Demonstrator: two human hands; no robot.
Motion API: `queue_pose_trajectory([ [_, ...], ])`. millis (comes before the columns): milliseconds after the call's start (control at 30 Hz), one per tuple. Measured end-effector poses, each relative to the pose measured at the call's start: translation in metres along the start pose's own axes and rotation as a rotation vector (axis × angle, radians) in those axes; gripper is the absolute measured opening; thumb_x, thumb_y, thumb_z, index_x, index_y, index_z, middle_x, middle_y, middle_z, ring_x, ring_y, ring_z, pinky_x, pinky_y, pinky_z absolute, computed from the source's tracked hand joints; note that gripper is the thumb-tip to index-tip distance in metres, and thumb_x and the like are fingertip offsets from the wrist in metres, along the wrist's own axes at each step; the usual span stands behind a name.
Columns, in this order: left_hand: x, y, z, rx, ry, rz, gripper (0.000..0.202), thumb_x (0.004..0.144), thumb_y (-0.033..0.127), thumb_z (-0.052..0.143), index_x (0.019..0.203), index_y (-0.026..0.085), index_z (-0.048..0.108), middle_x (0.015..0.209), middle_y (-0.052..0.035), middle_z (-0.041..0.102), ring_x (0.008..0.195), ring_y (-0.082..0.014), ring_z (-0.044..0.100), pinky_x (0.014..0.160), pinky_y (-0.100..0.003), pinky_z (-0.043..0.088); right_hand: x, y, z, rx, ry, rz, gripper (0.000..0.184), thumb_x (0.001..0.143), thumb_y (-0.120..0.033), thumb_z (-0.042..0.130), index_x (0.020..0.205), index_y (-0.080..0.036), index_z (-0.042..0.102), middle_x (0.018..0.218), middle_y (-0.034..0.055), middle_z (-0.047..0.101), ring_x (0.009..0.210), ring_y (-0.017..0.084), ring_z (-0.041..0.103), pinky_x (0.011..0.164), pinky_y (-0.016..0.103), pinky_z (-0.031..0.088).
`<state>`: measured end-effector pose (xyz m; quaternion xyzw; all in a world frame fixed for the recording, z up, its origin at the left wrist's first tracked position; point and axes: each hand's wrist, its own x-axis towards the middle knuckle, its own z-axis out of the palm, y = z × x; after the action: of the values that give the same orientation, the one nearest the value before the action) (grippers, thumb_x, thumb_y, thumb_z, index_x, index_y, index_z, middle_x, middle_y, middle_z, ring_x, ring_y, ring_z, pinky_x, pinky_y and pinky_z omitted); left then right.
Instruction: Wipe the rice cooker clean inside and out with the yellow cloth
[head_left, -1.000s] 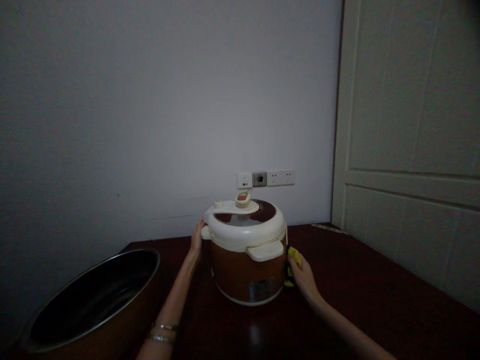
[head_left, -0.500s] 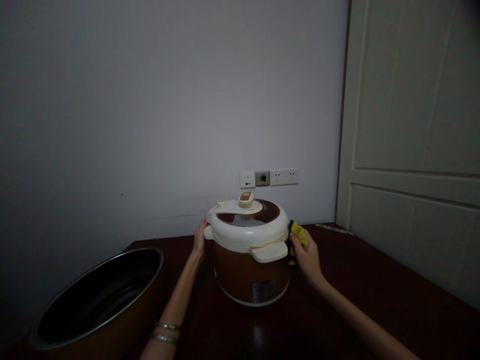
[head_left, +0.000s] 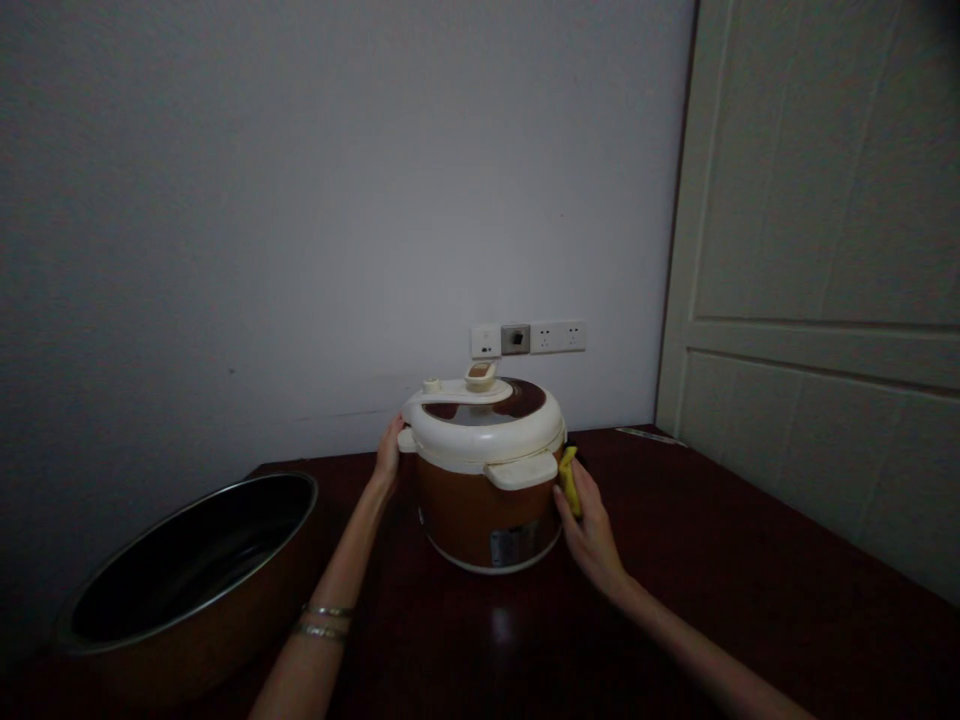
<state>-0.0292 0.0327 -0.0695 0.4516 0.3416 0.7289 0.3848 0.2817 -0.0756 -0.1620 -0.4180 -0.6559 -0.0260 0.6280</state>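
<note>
A white and brown electric pressure cooker (head_left: 454,505) stands upright on the dark red table (head_left: 499,660), its lid on. My left hand (head_left: 388,458) holds the cooker's left side by the white side handle, and its fingertips are partly hidden behind the cooker. On the opposite side, my right hand (head_left: 594,530) grips a yellow cloth (head_left: 571,487) with a dark edge and presses it to the cooker's wall below the lid rim. A short handle (head_left: 523,471) juts from the cooker's front right.
At the left stands a large brown pot (head_left: 187,640) with a dark inside and a shiny rim. Sockets and switches (head_left: 556,337) sit on the wall behind the cooker. A pale panelled door (head_left: 817,440) borders the right side. A thin strip (head_left: 651,436) lies at the table's back right.
My right hand has moved lower along the cooker's right side with the cloth, which now shows less. My left hand stays on the cooker. The whole view has shifted slightly.
</note>
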Motion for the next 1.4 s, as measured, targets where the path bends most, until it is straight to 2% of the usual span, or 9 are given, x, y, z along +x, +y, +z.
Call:
queue_pose_trajectory([
  [100, -0.001, 0.006, 0.001, 0.014, 0.019, 0.021, 0.040, 0.062, 0.036, 0.067, 0.096, 0.016, 0.069, 0.112, -0.0081, 0.067, 0.107, -0.0236, 0.058, 0.089, -0.030, 0.042, -0.011, 0.003, -0.012, -0.138, -0.125, -0.327, 0.058, 0.091, -0.018, 0.044, 0.146, -0.021, 0.026, 0.150, 0.0148, 0.029, 0.138, 0.031, 0.025, 0.104, 0.056, 0.037],
  [233, -0.002, 0.012, 0.002, 0.043, 0.050, 0.001, 0.042, 0.059, 0.033, 0.069, 0.096, 0.015, 0.069, 0.101, -0.0077, 0.070, 0.092, -0.0223, 0.063, 0.080, -0.031, 0.045, -0.013, 0.018, -0.034, -0.223, -0.399, -0.650, 0.054, 0.090, -0.010, 0.045, 0.142, -0.022, 0.036, 0.142, 0.0112, 0.043, 0.135, 0.030, 0.031, 0.104, 0.054, 0.040],
  [500, -0.003, 0.027, 0.006, 0.115, 0.187, 0.069, 0.041, 0.059, 0.023, 0.061, 0.099, 0.013, 0.067, 0.092, -0.0103, 0.069, 0.089, -0.0232, 0.063, 0.079, -0.034, 0.047, 0.016, -0.030, -0.032, -0.188, -0.787, -0.859, 0.054, 0.090, -0.028, 0.048, 0.142, -0.022, 0.035, 0.140, 0.0063, 0.044, 0.128, 0.021, 0.044, 0.110, 0.041, 0.033],
  [633, -0.009, 0.040, 0.006, 0.160, 0.245, 0.164, 0.030, 0.062, 0.024, 0.051, 0.086, 0.014, 0.067, 0.093, -0.0107, 0.068, 0.094, -0.0238, 0.061, 0.081, -0.036, 0.047, 0.014, -0.077, 0.014, -0.245, -0.646, -1.010, 0.045, 0.089, -0.026, 0.045, 0.129, -0.006, 0.052, 0.137, 0.0138, 0.048, 0.130, 0.022, 0.042, 0.112, 0.037, 0.030],
  [767, -0.017, 0.054, 0.002, 0.300, 0.148, 0.174, 0.021, 0.060, 0.022, 0.049, 0.069, 0.014, 0.066, 0.078, -0.0096, 0.066, 0.081, -0.0245, 0.062, 0.076, -0.040, 0.048, 0.007, -0.112, 0.091, -0.520, -0.499, -1.135, 0.032, 0.083, -0.017, 0.055, 0.108, -0.001, 0.067, 0.122, 0.0176, 0.061, 0.123, 0.028, 0.049, 0.112, 0.039, 0.029],
  [900, -0.026, 0.067, -0.005, 0.500, 0.016, 0.171, 0.016, 0.060, 0.017, 0.053, 0.066, 0.015, 0.068, 0.075, -0.0082, 0.067, 0.080, -0.0237, 0.061, 0.081, -0.040, 0.047, 0.011, -0.136, 0.164, -0.740, -0.580, -0.944, 0.026, 0.075, -0.027, 0.067, 0.094, -0.010, 0.074, 0.111, 0.0140, 0.067, 0.120, 0.034, 0.050, 0.115, 0.049, 0.018],
  [1033, -0.035, 0.070, -0.008, 0.655, -0.046, 0.205, 0.018, 0.065, 0.017, 0.058, 0.079, 0.016, 0.070, 0.091, -0.0088, 0.070, 0.093, -0.0230, 0.061, 0.093, -0.037, 0.041, 0.015, -0.146, 0.192, -0.839, -0.619, -0.826, 0.031, 0.078, -0.025, 0.064, 0.102, -0.007, 0.071, 0.116, 0.0175, 0.065, 0.121, 0.034, 0.050, 0.115, 0.051, 0.013],
  [1233, -0.038, 0.052, -0.001, 0.741, -0.006, 0.183, 0.026, 0.077, 0.026, 0.055, 0.097, 0.011, 0.065, 0.111, -0.0180, 0.066, 0.111, -0.0275, 0.057, 0.100, -0.041, 0.036, -0.003, -0.123, 0.136, -0.652, -0.604, -1.019, 0.025, 0.082, -0.025, 0.061, 0.094, -0.007, 0.073, 0.114, 0.0179, 0.065, 0.121, 0.031, 0.049, 0.113, 0.048, 0.025],
  [1400, -0.032, 0.035, 0.007, 0.701, 0.089, 0.199, 0.027, 0.081, 0.020, 0.045, 0.100, 0.013, 0.063, 0.118, -0.0167, 0.063, 0.117, -0.0262, 0.054, 0.102, -0.041, 0.035, -0.013, -0.068, 0.058, -0.335, -0.526, -1.144, 0.040, 0.090, -0.023, 0.046, 0.125, -0.007, 0.056, 0.127, 0.0127, 0.058, 0.124, 0.019, 0.046, 0.112, 0.038, 0.028],
])
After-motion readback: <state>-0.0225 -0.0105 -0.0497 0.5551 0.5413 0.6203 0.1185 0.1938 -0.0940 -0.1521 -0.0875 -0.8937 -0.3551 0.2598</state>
